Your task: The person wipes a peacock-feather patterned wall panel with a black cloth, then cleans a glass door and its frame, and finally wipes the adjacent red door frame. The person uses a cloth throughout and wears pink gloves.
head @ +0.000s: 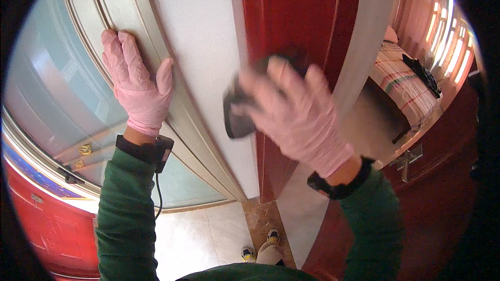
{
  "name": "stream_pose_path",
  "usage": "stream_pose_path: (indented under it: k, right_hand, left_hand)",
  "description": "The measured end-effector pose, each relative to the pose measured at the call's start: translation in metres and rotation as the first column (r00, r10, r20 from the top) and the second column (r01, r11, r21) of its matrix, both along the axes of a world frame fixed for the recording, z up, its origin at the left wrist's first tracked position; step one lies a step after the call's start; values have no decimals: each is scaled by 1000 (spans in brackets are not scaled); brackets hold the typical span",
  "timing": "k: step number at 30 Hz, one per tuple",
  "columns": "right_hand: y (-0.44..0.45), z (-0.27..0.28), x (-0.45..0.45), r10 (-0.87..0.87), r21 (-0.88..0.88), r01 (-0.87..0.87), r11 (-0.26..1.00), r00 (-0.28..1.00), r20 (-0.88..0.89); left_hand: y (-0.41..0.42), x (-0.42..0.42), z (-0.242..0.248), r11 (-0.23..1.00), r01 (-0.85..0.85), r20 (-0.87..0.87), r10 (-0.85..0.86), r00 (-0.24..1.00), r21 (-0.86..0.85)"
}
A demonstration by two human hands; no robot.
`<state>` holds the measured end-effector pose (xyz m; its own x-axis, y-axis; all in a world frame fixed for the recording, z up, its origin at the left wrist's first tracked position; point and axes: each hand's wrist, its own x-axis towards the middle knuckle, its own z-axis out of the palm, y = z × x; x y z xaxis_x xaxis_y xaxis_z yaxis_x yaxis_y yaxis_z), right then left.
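My left hand [138,86], in a pink glove, lies flat against the cream frame [183,113] of a glazed sliding door, its thumb apart from the fingers and nothing held. To its right, my right hand [297,113], gloved in pink too and blurred, is on a dark cloth or pad [240,115] that shows beyond its fingers. That dark thing lies over the edge of a red door frame [300,8], where it meets a strip of white wall [191,19]. The palm hides part of it, and its exact kind cannot be told.
Frosted glass panes [58,66] fill the left. Through the doorway at right is a bed with a striped cover [406,82]. A red door with a metal handle [406,164] stands at lower right, another red door [58,226] at lower left. My shoes [273,235] are near a brown threshold [259,216].
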<state>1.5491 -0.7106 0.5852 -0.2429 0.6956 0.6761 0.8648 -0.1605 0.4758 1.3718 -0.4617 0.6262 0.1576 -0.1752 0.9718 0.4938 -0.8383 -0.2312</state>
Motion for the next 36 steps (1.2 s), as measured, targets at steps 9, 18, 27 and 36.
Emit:
stream_pose_path:
  k: [9,18,27,36]
  right_hand:
    - [11,-108,-29,146,-539,122,833,892,428]
    - [31,-359,-56,152,-794,428,431,833,532]
    - [27,-207,-68,100,-899,315,305,928,359]
    - [6,-128,-49,183,-694,346,632,803,567]
  left_hand:
    - [-3,4,8,991,71,23,-74,997,111]
    - [4,-12,11,981,-39,7,38,999,190]
    - [1,-6,9,985,-17,16,14,1000,173]
    - [-8,-1,10,985,-19,-11,21,1000,174]
